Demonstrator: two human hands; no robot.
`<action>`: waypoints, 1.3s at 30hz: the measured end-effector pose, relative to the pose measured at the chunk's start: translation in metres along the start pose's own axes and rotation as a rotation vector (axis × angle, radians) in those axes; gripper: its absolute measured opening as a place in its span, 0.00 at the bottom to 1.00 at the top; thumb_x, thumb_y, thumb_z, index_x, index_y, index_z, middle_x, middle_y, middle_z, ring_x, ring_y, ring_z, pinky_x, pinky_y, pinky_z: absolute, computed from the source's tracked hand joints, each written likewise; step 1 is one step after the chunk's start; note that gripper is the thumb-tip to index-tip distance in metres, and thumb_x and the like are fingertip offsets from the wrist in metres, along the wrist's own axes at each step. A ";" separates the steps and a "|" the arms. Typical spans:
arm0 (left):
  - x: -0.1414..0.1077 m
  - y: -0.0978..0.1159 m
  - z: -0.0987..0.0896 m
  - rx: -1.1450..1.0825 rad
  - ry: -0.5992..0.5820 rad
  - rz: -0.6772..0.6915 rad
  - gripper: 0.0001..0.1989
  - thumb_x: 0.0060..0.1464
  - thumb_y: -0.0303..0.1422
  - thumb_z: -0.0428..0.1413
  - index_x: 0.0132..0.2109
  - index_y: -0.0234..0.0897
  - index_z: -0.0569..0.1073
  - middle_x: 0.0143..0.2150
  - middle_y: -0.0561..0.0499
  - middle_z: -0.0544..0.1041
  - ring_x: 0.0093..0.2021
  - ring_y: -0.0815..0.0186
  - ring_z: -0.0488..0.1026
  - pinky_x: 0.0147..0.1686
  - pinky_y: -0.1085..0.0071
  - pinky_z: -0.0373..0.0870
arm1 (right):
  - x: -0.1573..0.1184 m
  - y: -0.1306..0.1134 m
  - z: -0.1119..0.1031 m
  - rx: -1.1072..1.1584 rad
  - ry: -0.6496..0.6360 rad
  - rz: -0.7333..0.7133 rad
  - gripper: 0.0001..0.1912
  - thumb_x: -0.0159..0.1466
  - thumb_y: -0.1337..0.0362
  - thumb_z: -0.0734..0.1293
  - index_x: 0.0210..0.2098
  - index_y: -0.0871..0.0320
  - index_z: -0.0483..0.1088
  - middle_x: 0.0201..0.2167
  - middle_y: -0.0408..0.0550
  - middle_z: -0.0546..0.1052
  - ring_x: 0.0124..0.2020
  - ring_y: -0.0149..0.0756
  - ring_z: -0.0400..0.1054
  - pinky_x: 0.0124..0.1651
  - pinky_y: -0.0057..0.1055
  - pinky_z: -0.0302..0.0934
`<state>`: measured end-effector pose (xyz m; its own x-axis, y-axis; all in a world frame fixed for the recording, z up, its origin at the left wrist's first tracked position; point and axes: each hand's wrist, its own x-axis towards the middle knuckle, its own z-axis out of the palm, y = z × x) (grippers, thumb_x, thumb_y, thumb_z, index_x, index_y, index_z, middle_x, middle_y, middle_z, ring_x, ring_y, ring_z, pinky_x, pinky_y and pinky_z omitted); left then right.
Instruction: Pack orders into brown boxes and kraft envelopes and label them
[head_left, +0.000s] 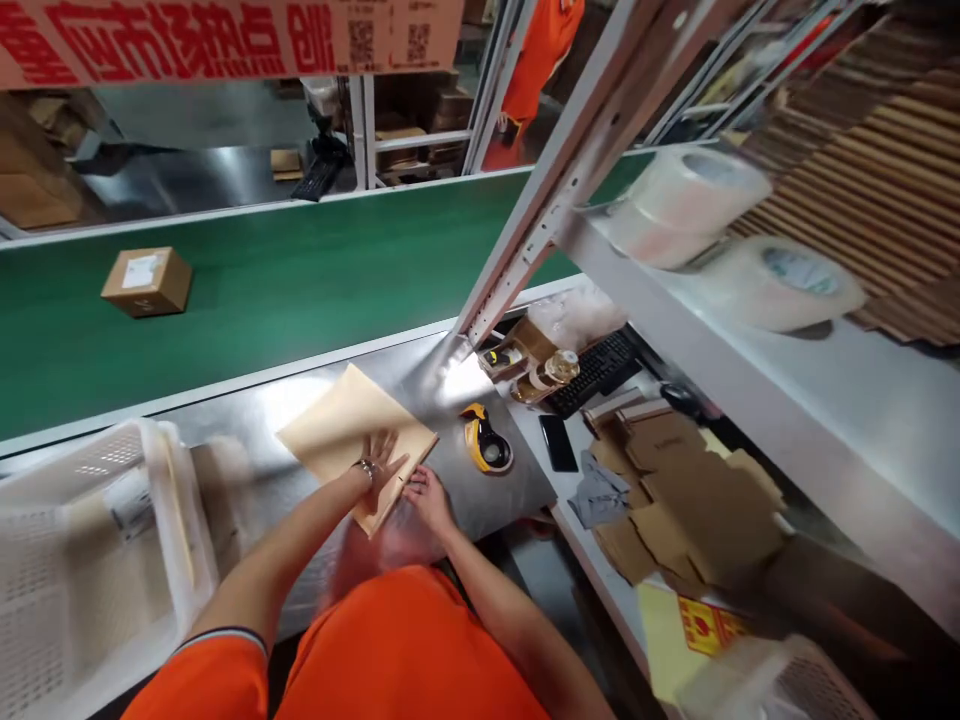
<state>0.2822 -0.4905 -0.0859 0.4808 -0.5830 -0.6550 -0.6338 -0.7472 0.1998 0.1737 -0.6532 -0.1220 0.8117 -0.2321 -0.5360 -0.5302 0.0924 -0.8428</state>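
A flat tan kraft envelope [337, 425] lies at an angle on the metal bench, its folded edge on the right side. My left hand [379, 462], with a bracelet at the wrist, is laid on it with fingers spread. At the folded edge, my right hand [427, 497] has its fingers curled in and pinches the border. To the right of both hands rests a yellow tape dispenser [484, 440], touched by neither.
A white plastic basket [157, 490] stands at the left. Beyond the bench runs a green conveyor [315, 270] carrying a small carton [148, 282]. On the right are a phone [558, 443], a keyboard [596, 370], flattened cardboard [697, 490] and a shelf post [540, 230]. Tape rolls [780, 285] sit on the shelf.
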 end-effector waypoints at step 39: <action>-0.205 0.011 0.089 -0.424 0.696 -0.274 0.29 0.74 0.41 0.53 0.76 0.39 0.69 0.82 0.35 0.65 0.82 0.50 0.63 0.83 0.50 0.61 | 0.055 -0.032 -0.019 -1.381 -0.081 -0.462 0.64 0.58 0.30 0.64 0.82 0.66 0.51 0.85 0.74 0.49 0.84 0.82 0.40 0.74 0.78 0.51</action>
<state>0.1227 -0.3511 -0.0146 0.9338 -0.3241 -0.1517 -0.2280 -0.8655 0.4460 0.2307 -0.6868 -0.1238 0.9581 0.0760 -0.2762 0.0058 -0.9691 -0.2465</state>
